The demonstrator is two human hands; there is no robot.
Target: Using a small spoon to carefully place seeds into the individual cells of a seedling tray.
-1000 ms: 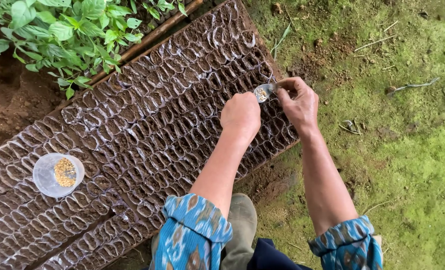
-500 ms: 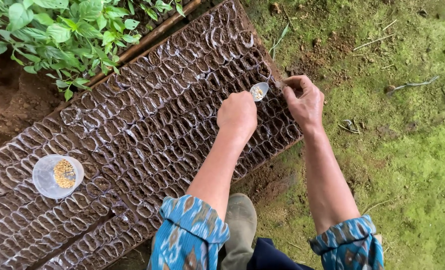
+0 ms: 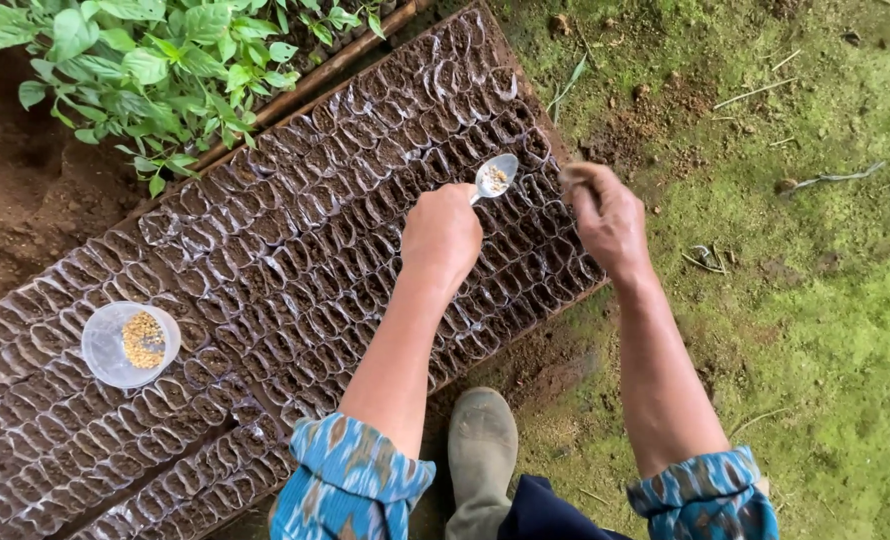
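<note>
My left hand [image 3: 443, 233] grips a metal spoon [image 3: 494, 177] that carries a few pale seeds, held over a long bed of small soil-filled plastic seedling bags [image 3: 295, 250]. My right hand [image 3: 605, 215] hovers just right of the spoon above the bed's right edge, its fingertips pinched together; whether a seed sits between them cannot be made out. Both forearms reach out from blue patterned sleeves.
A clear plastic dish of yellowish seeds [image 3: 130, 343] rests on the bags at the left. Leafy green seedlings [image 3: 145, 70] grow behind a bamboo pole at the top left. A grey-green boot [image 3: 480, 450] stands on bare soil by the bed. Mossy ground [image 3: 815, 300] lies to the right.
The spoon has lifted and shifted left, away from my right hand. My right hand has drawn back from the spoon with its fingers pinched.
</note>
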